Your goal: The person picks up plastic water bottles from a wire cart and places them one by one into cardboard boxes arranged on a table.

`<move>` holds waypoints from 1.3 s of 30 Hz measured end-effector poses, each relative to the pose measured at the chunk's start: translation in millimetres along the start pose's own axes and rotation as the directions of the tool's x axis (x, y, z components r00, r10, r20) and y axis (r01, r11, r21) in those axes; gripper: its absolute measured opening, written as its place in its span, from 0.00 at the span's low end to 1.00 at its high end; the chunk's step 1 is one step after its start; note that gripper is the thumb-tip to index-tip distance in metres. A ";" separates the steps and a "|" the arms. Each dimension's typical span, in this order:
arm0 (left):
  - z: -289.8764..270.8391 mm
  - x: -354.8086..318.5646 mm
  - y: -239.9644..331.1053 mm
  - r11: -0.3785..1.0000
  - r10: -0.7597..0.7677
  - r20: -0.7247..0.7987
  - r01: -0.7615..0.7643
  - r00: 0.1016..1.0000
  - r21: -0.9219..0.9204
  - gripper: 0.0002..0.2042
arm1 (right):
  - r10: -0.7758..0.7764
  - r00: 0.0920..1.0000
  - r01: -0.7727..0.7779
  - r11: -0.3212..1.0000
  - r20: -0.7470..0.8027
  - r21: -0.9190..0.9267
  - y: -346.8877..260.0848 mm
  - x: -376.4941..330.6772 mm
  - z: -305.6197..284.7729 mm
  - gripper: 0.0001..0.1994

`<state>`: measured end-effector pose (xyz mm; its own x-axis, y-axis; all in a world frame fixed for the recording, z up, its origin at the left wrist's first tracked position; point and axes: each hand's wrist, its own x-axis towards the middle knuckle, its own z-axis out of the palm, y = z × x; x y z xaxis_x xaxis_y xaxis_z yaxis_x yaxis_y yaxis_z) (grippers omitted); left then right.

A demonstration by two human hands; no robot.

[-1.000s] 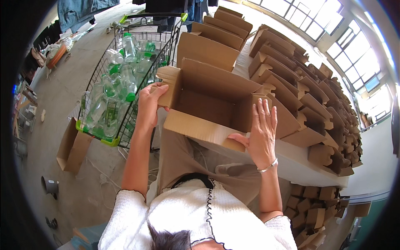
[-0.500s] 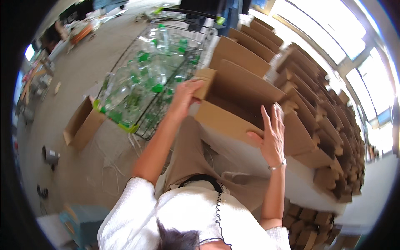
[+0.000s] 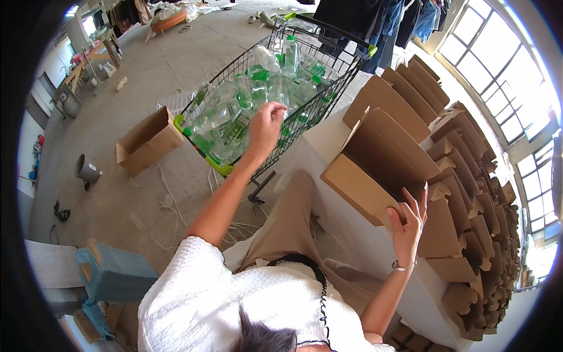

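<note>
Touching carton (image 3: 362,186), right hand (image 3: 407,229) spread; left hand (image 3: 265,130) curled near bottles (image 3: 227,128), grip unclear.

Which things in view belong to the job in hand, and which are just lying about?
Likely in use:
open box, touched by the right hand
bottles in the cart, nearest the left hand
rows of open boxes

Apparently unrelated:
grey bucket
hanging clothes
orange object far back

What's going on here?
A person sits or stands at a white table, right grip on the near right end of an open cardboard box. Their left grip is at a wire cart of clear, green-capped bottles, fingers curled; whether it holds one, I can't tell. More open boxes stand in rows to the right.
</note>
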<state>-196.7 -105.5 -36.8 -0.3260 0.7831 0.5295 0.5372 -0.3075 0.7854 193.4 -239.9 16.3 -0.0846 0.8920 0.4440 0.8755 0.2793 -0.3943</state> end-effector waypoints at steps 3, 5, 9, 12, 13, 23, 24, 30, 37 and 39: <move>-17.4 29.5 -30.0 0.849 0.074 0.087 -0.109 0.993 0.517 0.10 | 0.029 1.000 -0.029 0.999 0.005 0.034 -5.8 2.0 -1.9 0.19; -11.6 46.9 -59.9 0.701 0.187 0.216 -0.284 0.958 0.654 0.16 | 0.021 1.000 -0.022 1.000 0.005 0.017 -3.1 0.5 1.1 0.19; 3.0 83.4 -65.5 0.253 0.195 0.653 -0.681 0.732 0.687 0.30 | 0.053 0.999 -0.053 0.999 0.013 0.010 -1.3 0.7 0.7 0.20; 0.0 111.7 -89.5 0.273 0.159 0.855 -0.854 0.494 0.443 0.37 | 0.043 0.999 -0.044 0.999 0.026 0.019 -0.4 2.6 1.0 0.20; -3.8 116.9 -83.7 0.290 0.159 0.897 -0.888 0.412 0.357 0.37 | 0.044 0.999 -0.045 0.999 0.031 0.024 -0.4 2.2 0.9 0.19; -15.6 87.2 -79.7 0.654 0.358 0.707 -0.704 0.610 0.277 0.32 | 0.033 0.999 -0.032 0.996 -0.014 0.081 0.4 2.2 0.3 0.15; -14.1 82.0 -78.5 0.725 0.373 0.636 -0.640 0.675 0.254 0.33 | 0.032 0.999 -0.032 0.998 -0.012 0.063 0.6 1.1 -0.7 0.15; -14.8 93.8 -55.9 0.986 -0.025 0.191 0.056 0.981 -0.155 0.31 | 0.027 1.000 -0.027 0.999 -0.001 0.026 -2.2 -0.2 -4.4 0.13; -42.9 85.5 13.1 0.531 -0.220 0.252 0.333 0.942 -0.780 0.24 | 0.010 0.999 -0.006 0.995 -0.041 0.095 4.7 -1.9 -3.7 0.14; -48.9 71.0 51.7 0.322 -0.179 0.406 0.443 0.896 -0.837 0.25 | 0.014 0.999 -0.010 0.996 -0.050 0.092 8.1 -3.4 -3.3 0.15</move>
<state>-230.1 -92.2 57.0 -0.0729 0.9763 0.2037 -0.6227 -0.2041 0.7554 202.3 -241.9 14.2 -0.0482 0.8772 0.4777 0.8285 0.3022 -0.4714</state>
